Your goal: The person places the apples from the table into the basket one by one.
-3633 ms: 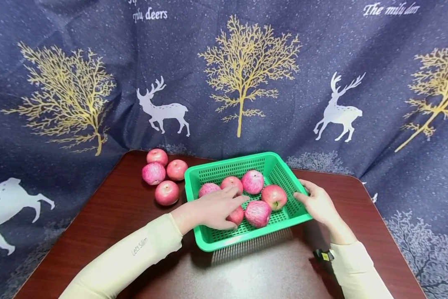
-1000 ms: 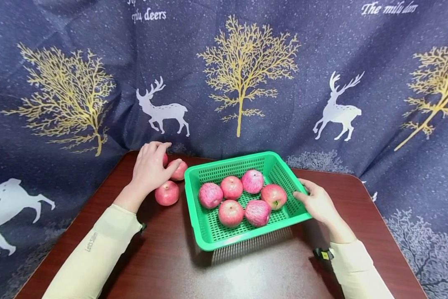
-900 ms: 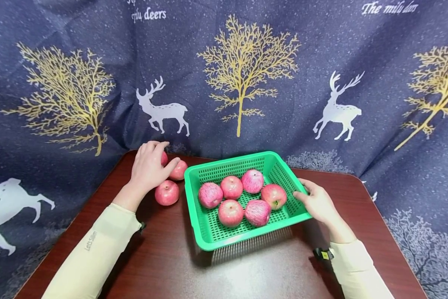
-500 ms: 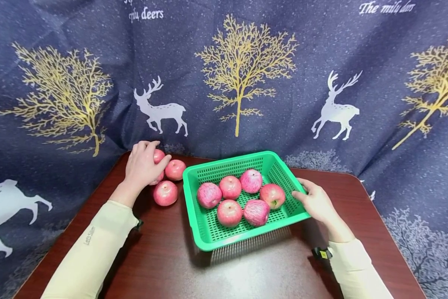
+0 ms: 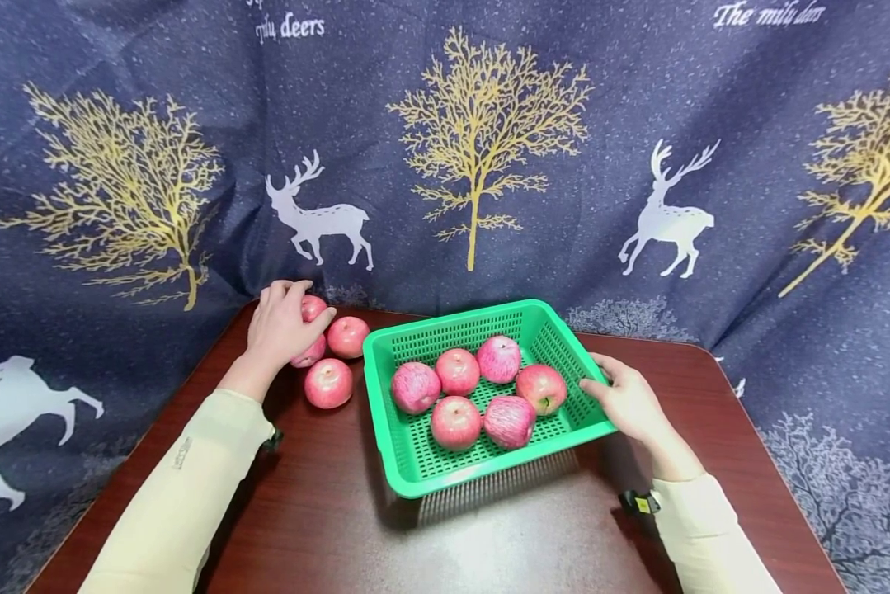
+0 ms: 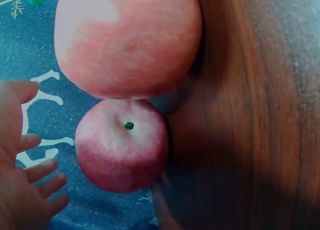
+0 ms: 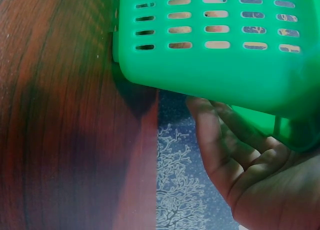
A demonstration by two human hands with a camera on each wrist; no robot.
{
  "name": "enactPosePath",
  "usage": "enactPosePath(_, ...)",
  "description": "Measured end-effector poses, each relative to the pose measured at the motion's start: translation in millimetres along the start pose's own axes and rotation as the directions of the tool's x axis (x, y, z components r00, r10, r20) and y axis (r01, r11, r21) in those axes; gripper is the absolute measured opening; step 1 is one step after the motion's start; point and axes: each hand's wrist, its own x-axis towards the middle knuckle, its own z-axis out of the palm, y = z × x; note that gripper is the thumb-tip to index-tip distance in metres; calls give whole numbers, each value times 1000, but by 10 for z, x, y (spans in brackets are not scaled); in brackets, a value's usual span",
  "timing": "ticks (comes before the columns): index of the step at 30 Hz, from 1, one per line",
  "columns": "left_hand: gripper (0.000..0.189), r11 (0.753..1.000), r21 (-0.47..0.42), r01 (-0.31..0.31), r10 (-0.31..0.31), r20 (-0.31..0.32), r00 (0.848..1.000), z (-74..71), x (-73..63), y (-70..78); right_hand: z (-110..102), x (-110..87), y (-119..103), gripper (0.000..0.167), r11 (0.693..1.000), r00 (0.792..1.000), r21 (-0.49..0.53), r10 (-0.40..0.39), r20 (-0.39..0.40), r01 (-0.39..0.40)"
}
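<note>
My left hand [image 5: 280, 326] hovers at a cluster of red apples at the back left, fingers spread. It is nearest the far apple [image 5: 313, 308] and partly covers a streaked apple [image 5: 308, 353]. In the left wrist view, the fingers [image 6: 42, 177] stand apart from a dark red apple [image 6: 120, 152], and a larger-looking apple [image 6: 127, 45] is above it. My right hand [image 5: 633, 406] grips the right end of a green plastic basket [image 5: 489, 473], thumb over the rim and fingers beneath. Several apples, among them a streaked one [image 5: 509, 421], lie inside the basket.
Two more loose apples, one by the basket [image 5: 348, 337] and one nearer me [image 5: 329, 384], sit on the dark wooden table [image 5: 318, 511]. A blue cloth [image 5: 385, 124] with deer and trees hangs along the table's back edge.
Earlier, my left hand was in the basket over an apple; it has since moved to the cluster at left. Over the last second it shifted slightly left. My right hand kept its hold.
</note>
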Motion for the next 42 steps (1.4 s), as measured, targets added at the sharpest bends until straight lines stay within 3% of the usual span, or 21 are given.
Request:
enactPosePath(13, 70, 998, 2, 62, -61, 110, 992, 95, 37, -115, -8, 0, -3, 55, 1000, 1000, -16, -3, -1, 3)
enactPosePath(26, 71, 995, 10, 97, -98, 163, 982, 165, 21, -228, -6, 4, 0, 55, 1000, 1000, 0, 1, 2, -1)
enactPosePath(42, 65, 996, 16, 83, -84, 149, 985, 245, 113, -278, 1, 4, 4, 54, 1000, 1000, -7, 0, -1, 0)
